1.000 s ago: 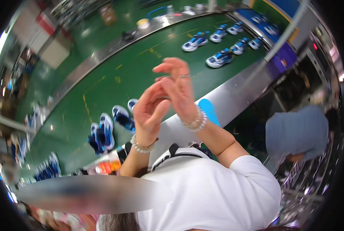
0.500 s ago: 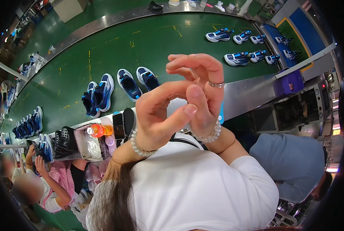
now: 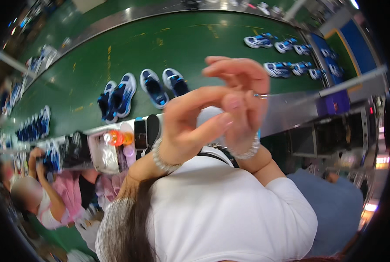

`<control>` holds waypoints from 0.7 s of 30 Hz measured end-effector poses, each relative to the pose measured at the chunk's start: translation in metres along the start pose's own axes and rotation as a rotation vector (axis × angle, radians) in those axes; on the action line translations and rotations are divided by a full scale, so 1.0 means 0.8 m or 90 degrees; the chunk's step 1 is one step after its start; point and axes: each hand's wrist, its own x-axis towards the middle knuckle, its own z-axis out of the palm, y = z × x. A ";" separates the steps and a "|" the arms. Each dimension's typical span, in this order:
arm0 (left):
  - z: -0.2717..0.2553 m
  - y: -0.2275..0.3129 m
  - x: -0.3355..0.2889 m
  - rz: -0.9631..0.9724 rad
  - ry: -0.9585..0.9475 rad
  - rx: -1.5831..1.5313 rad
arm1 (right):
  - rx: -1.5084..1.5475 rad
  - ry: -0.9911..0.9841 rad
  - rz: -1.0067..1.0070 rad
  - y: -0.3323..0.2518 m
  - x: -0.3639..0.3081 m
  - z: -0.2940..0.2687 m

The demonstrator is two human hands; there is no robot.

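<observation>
In front of my chest my left hand (image 3: 192, 115) and my right hand (image 3: 249, 98) are brought together, touching at the fingertips. My left forefinger reaches behind the upright right thumb, and the left thumb points toward the right palm. Bent fingers of the right hand curl over above, a ring on one of them. Anything pinched where the hands meet is too small or hidden to make out. Beaded bracelets circle both wrists. Beyond the hands, navy and white sneakers (image 3: 124, 95) stand in a pair on the green belt, with another pair (image 3: 153, 89) right beside them.
Two rows of sneakers (image 3: 277, 70) stand at the far right of the green belt (image 3: 177, 48). At left along the edge are a white tray (image 3: 99, 150), an orange-capped bottle (image 3: 116, 138), a phone (image 3: 140, 134) and black shoes (image 3: 78, 148). Co-workers are at left (image 3: 66, 192) and right (image 3: 330, 209).
The whole view has shifted, so that my hands and the sneakers appear farther right. My hands keep nearly the same joined pose, now blurred. The co-worker at right has moved.
</observation>
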 end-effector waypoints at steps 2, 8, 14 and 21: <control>-0.014 -0.018 0.006 0.019 -0.054 0.036 | -0.025 0.063 0.034 0.006 -0.001 -0.005; -0.102 -0.102 -0.113 -0.269 -0.134 0.590 | -0.235 0.080 0.135 0.048 -0.026 -0.088; -0.147 -0.148 -0.265 -0.694 -0.005 0.878 | -0.251 0.006 0.291 0.071 -0.051 -0.127; -0.177 -0.140 -0.270 -0.665 0.090 0.861 | -0.149 -0.104 0.304 0.096 -0.060 -0.059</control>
